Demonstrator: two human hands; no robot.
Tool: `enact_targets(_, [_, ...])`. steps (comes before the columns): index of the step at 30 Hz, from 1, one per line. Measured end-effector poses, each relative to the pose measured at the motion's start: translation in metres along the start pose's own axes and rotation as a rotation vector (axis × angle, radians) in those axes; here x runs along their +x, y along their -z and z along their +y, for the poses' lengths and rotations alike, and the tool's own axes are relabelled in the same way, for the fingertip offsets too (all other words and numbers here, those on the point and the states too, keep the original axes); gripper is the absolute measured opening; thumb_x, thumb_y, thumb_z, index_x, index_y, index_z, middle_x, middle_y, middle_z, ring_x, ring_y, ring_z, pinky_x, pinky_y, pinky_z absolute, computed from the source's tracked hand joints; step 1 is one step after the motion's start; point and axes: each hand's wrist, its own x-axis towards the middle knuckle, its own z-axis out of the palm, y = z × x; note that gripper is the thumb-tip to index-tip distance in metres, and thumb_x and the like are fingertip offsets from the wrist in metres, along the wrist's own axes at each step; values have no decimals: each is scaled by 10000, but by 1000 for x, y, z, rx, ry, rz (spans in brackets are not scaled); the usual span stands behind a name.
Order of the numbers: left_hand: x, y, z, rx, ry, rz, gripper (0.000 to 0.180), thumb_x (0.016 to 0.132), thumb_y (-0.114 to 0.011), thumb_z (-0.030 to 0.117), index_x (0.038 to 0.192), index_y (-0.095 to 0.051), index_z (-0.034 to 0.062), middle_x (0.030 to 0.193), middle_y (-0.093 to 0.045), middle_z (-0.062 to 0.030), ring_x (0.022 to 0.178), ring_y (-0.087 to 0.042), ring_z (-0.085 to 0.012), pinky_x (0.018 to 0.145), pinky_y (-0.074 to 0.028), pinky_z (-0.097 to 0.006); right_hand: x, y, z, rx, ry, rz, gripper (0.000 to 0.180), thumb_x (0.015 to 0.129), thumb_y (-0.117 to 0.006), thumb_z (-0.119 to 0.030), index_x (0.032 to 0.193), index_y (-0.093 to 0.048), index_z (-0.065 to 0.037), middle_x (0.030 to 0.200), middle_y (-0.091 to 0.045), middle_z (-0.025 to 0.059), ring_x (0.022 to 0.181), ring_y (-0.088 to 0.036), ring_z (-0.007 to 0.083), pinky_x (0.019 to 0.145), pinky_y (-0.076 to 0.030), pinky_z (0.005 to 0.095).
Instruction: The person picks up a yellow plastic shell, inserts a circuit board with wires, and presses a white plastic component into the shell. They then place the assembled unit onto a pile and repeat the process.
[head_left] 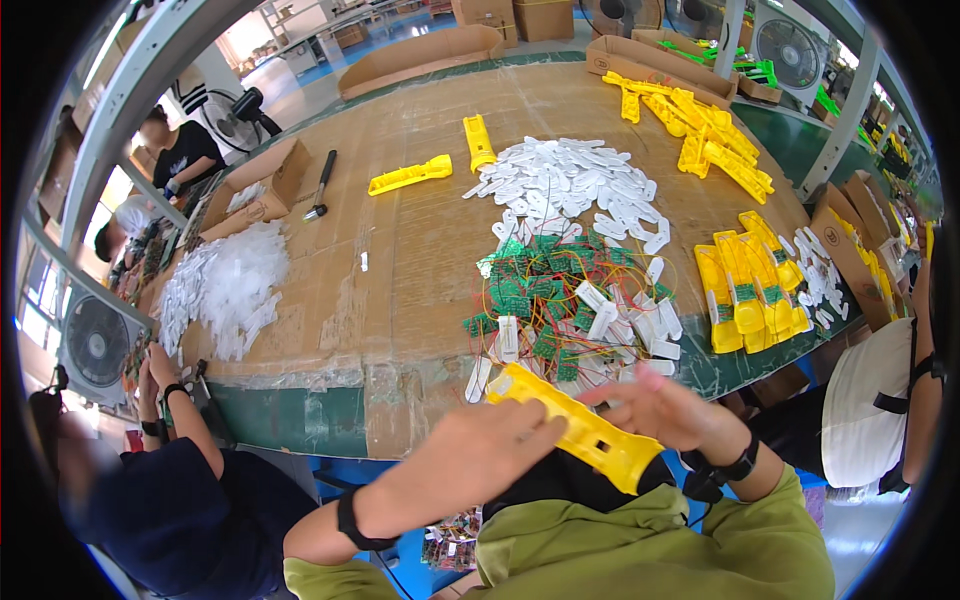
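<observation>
Head view: We face a worktable [400,250] sheeted in brown, its green front strip [290,425] curving past our left.
Grip: Our left hand [485,450] closes its fingers over a yellow casing [612,448], tilted at the table's front, just before a heap of wired circuit boards [515,292].
Reach: Our right hand [668,405] holds its fingers loosely spread beside the casing; whether they touch it, we cannot tell.
Open room: We see brown sheeting stretch from a cloudy white pile [235,285] to the boards, a black-handled tool [328,170] lying farther back.
Right edge: Yellow shells [745,290], some bearing green boards, line up near the rim.
Cartons at left: White pieces lie in an open carton [272,202].
Cartons at right: Yellow parts fill another box [838,255].
Far edge: Two long, low trays [420,72] stand here; we cannot make out the right one's contents.
</observation>
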Motion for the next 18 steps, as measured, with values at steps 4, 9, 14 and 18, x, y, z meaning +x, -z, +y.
enact_targets(4, [6, -1, 10, -89, 7, 36, 254, 702, -586, 101, 950, -544, 61, 905, -523, -80, 722, -566, -204, 574, -469, -289, -2, -1, 18, -62, -50, -171, 652, 823, -282, -592, 1162, -390, -45, 959, -559, 152, 731, -594, 209, 614, -480, 290])
enact_targets(9, [20, 20, -99, -99, 518, 495, 275, 780, -551, 150, 1027, -520, 35, 904, -550, -163, 684, -580, -242, 557, -445, -309, -41, 26, 13, -141, 234, 94, 584, 836, -308, -553, 1103, -419, -45, 833, -582, 126, 633, -587, 190, 529, -469, 276])
enact_targets(14, [-62, -8, -272, 219, 902, 304, 485, 745, -564, 369, 1026, -499, -21, 973, -529, -251, 878, -523, -361, 731, -413, -423, -66, 65, 25, -163, 302, 293, 511, 855, -320, -496, 1115, -397, -63, 842, -575, 110, 626, -576, 171, 538, -463, 266])
enact_targets(18, [-57, -10, -282, 184, 901, 304, 202, 690, -616, 190, 714, -550, 0, 627, -544, -157, 605, -536, -286, 548, -412, -365, -91, 89, 30, -265, 301, 382, 414, 888, -330, -401, 1111, -383, -56, 860, -547, 81, 624, -547, 143, 582, -446, 242])
